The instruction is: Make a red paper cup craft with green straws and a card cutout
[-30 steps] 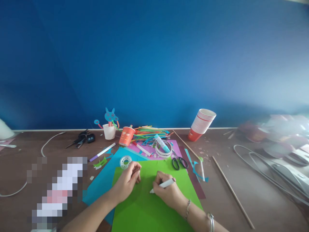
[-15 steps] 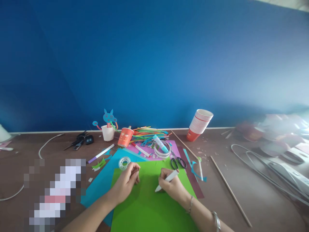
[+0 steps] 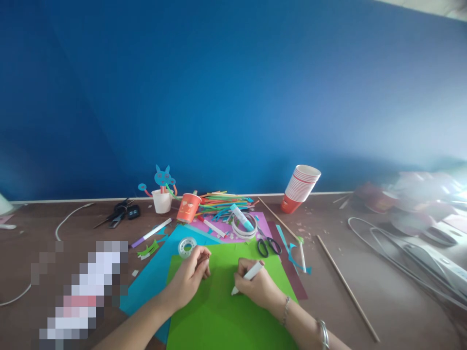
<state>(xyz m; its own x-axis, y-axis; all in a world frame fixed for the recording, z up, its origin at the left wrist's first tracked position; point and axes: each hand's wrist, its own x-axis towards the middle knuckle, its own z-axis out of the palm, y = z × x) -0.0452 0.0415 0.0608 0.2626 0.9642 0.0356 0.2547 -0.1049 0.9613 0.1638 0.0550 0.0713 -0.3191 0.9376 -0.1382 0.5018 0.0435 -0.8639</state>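
A white marker (image 3: 252, 271) with a brownish end is held in my right hand (image 3: 255, 287), its tip low over a green sheet of paper (image 3: 226, 321). Whether the tip touches the sheet I cannot tell. My left hand (image 3: 191, 274) rests at the sheet's upper left, fingers curled closed; a small brownish bit shows at the fingertips, too hidden to name. Just behind that hand is a roll of clear tape (image 3: 187, 241) on blue paper (image 3: 146, 287). Black-handled scissors (image 3: 268, 247) lie beyond my right hand.
A glue stick (image 3: 241, 218) rests on a white ring (image 3: 248, 236) before colourful sticks (image 3: 226, 201). An orange cup (image 3: 188, 208) stands left, near a white cup (image 3: 161, 201) with a blue paper figure. Stacked cups (image 3: 301, 188) and a wooden stick (image 3: 346, 287) are right.
My right hand has shifted slightly left and down with the marker. My left hand stays closed in about the same place. The whole view has drifted a little.
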